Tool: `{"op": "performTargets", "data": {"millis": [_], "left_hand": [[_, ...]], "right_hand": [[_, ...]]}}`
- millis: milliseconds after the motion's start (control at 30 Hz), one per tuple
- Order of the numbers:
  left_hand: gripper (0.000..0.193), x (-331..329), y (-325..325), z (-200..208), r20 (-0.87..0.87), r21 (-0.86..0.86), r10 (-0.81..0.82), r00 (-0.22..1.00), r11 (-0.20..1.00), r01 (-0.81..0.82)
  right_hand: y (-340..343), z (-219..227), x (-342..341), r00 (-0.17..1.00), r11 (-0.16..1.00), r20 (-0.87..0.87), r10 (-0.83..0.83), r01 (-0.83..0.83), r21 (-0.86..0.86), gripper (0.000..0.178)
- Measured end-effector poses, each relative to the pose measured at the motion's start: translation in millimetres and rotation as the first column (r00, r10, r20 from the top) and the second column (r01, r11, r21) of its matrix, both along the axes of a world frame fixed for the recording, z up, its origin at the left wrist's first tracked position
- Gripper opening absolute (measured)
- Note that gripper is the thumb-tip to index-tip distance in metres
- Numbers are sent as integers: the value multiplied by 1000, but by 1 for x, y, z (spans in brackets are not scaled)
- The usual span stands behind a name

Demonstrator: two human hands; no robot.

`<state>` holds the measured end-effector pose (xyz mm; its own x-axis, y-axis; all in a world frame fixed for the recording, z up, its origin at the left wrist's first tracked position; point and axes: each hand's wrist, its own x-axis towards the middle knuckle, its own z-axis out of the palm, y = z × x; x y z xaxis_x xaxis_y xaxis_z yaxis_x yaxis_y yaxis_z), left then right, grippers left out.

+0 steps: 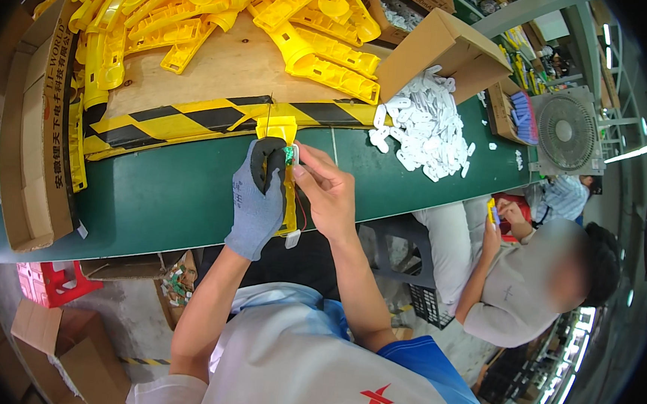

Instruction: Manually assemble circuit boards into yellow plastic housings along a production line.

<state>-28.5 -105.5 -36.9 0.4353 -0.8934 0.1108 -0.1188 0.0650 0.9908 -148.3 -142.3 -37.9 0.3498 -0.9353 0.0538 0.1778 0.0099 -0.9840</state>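
Observation:
My left hand [252,204], in a grey-blue glove with black on the finger side, is closed around a long yellow plastic housing [277,128] above the green bench. Inside the housing a bit of green circuit board [289,155] shows. With bare fingers, my right hand [329,202] pinches a small white plastic piece [295,153] against the housing's right side, beside the board. A thin red wire hangs below my fingers, and a white connector [292,239] sits by the housing's lower end. My fingers cover much of the housing's middle.
Yellow housings [201,13] lie heaped on a wooden board with a black-and-yellow striped edge [194,122]. White plastic pieces [430,127] spill from a tipped cardboard box [443,53]. An open carton [39,144] stands left, a fan [566,130] far right. A co-worker [520,291] sits to the right.

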Motion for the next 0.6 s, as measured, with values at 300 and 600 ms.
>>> {"op": "performTargets", "data": {"millis": [300,600], "left_hand": [[17,-1,-1,-5,-12,-80,29,1000,996,-30],[14,-1,-1,-2,-4,-64,21,1000,998,-21]], "right_hand": [[4,0,3,999,996,39,-30,27,85,31],[2,2,2,996,994,-71,-52,45,-95,31]]}}
